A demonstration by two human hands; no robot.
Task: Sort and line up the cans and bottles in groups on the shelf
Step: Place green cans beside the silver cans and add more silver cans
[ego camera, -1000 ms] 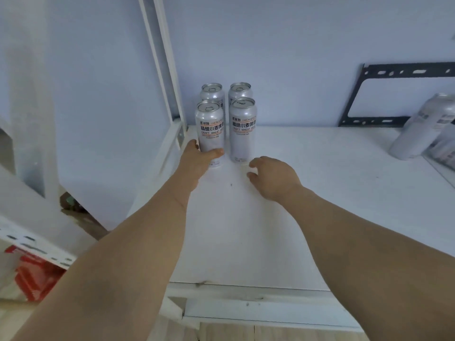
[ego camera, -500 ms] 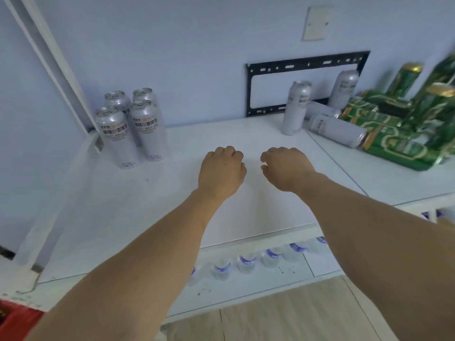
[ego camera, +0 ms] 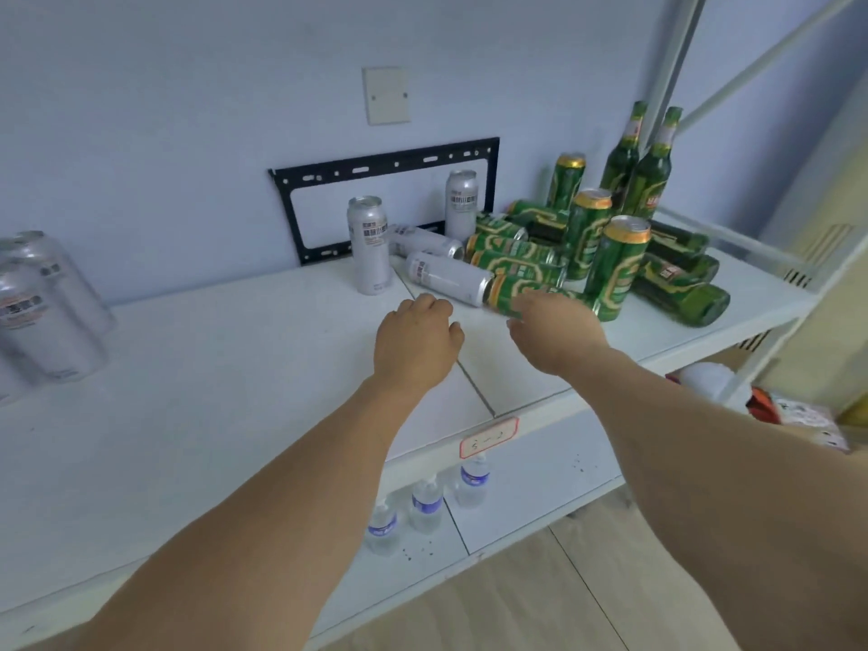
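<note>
**Hands over shelf, nothing held**

Left hand and right hand hover over shelf, grip loose, fingers curled, empty. Fallen silver can and green can just beyond fingers. Sorted silver cans far left.

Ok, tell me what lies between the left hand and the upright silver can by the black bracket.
Nothing: in the head view, only bare white shelf separates the left hand from the upright silver can.
</note>
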